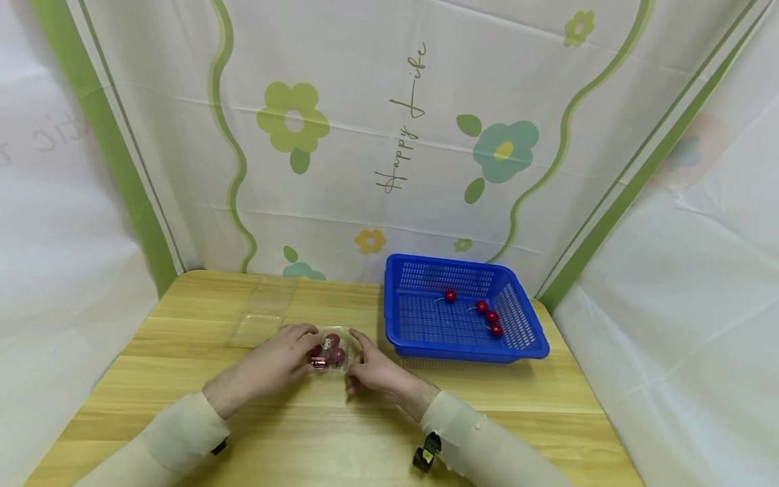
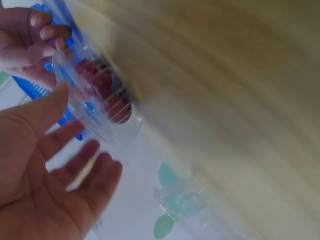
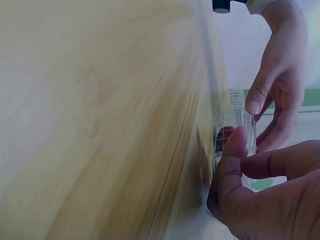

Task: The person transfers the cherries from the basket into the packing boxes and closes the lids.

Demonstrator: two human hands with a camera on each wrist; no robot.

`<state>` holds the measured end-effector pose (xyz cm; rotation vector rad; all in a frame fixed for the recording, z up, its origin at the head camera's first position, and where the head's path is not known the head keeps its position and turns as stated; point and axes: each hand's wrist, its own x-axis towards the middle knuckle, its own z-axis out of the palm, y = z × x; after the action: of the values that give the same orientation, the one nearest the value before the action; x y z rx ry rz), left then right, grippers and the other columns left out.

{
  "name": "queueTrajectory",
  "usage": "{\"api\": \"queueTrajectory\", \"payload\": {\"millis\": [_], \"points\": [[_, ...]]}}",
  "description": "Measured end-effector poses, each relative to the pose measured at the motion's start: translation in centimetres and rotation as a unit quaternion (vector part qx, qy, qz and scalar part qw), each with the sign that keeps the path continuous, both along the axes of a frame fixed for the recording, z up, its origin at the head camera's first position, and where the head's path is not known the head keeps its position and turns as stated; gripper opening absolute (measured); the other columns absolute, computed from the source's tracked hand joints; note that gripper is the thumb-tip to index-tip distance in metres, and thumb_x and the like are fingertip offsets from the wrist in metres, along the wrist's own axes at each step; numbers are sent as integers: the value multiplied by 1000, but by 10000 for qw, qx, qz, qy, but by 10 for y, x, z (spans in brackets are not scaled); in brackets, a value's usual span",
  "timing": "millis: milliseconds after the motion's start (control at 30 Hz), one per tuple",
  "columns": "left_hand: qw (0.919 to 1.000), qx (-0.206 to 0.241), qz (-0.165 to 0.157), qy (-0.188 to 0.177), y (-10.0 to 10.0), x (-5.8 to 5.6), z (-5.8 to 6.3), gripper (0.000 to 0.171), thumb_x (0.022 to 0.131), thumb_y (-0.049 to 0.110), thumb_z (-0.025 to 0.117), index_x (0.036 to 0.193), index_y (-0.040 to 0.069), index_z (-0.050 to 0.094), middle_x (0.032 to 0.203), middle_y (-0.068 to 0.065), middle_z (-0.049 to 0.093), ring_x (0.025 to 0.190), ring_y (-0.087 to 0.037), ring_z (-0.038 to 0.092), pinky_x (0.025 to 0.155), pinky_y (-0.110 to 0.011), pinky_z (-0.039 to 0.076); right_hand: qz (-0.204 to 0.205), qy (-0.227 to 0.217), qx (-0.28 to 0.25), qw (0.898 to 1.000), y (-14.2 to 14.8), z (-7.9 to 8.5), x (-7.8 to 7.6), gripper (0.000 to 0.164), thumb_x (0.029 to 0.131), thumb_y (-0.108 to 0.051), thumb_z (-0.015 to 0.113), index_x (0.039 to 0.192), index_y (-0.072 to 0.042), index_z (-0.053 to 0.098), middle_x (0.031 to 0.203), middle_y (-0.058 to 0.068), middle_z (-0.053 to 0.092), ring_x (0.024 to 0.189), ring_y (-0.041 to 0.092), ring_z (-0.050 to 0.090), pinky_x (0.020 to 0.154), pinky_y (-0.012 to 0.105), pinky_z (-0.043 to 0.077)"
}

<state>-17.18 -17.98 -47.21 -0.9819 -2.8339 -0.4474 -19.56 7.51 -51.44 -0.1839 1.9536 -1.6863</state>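
Observation:
A small transparent plastic box (image 1: 342, 341) with several dark red round fruits (image 1: 337, 356) inside sits on the table between both hands. My left hand (image 1: 281, 358) lies over its left side. In the left wrist view, that hand's thumb touches the box while the other fingers spread loosely beside it. At the opposite side, my right hand (image 1: 380, 370) pinches the box edge between thumb and finger, as the right wrist view shows. The left hand partly covers the fruits in the head view. Whether the lid is fully closed cannot be told.
A blue perforated basket (image 1: 465, 355) stands at the back right of the wooden table (image 1: 316, 439), with several red cherries (image 1: 491, 316) in it. Another transparent plastic container (image 1: 262, 325) lies at the back left. White patterned curtains (image 1: 353, 169) enclose the table's back and sides.

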Motion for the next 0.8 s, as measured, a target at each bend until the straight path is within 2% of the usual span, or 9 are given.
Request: {"api": "queueTrajectory", "payload": {"millis": [133,233,333,400,533,600,700,733,800], "points": [[9983,20,501,-299,-2,4,-3,50,108,16,85,155,4,71,131,-19,73,111,-32,72,95,-55,71,-74,-4,-47,10000,1,0,0,96,107,14,55,190,-14,14,95,8,61,76,19,69,68,28,69],[9931,48,745,-905,-2,4,-4,57,114,16,76,167,4,60,126,-21,75,104,-31,74,89,-53,72,-105,1,-70,9999,0,0,-1,97,107,14,54,190,-12,12,94,8,61,75,19,68,68,28,69],[9841,199,846,-1550,-2,3,-4,63,118,16,67,176,2,48,136,-33,76,112,-45,81,95,-63,73,-125,-11,-89,9999,0,0,-1,97,106,15,54,190,-11,11,92,9,62,74,18,68,67,27,69],[9781,374,862,-1855,-2,1,-4,64,120,15,63,179,1,42,149,-41,70,127,-55,78,107,-72,69,-139,-23,-100,9999,-1,0,-1,98,106,15,53,190,-11,10,92,9,62,73,18,67,67,26,69],[9653,712,808,-2379,-4,-3,-4,69,120,12,57,183,-3,30,170,-44,54,136,-61,73,121,-75,60,-151,-39,-96,9998,-1,-1,-1,97,107,15,52,190,-12,10,91,9,62,73,18,67,67,26,68],[9543,942,788,-2723,-5,-6,-5,74,121,11,54,184,-5,21,181,-42,40,151,-64,62,133,-76,48,-152,-16,-74,9999,-1,-1,-1,97,107,15,52,190,-11,10,91,9,62,73,18,67,67,26,68],[9314,1328,777,-3300,-7,-9,-4,80,120,10,51,185,-7,7,188,-41,20,166,-66,44,142,-78,31,-162,-10,-58,9999,-1,-1,-1,97,107,15,53,190,-12,9,91,10,62,73,17,67,67,27,69],[9246,1435,790,-3440,-8,-10,-4,80,120,9,49,185,-7,5,188,-42,17,166,-66,44,144,-78,25,-157,0,-51,9999,-1,-1,-1,97,107,15,53,190,-11,9,90,10,62,72,18,67,67,27,69],[9067,1698,865,-3763,-8,-11,-5,80,121,9,47,186,-3,1,174,-46,46,140,-59,68,136,-71,47,-150,15,-42,9999,-1,-1,-2,98,107,15,53,190,-11,8,90,10,63,72,17,67,67,27,69]]}}
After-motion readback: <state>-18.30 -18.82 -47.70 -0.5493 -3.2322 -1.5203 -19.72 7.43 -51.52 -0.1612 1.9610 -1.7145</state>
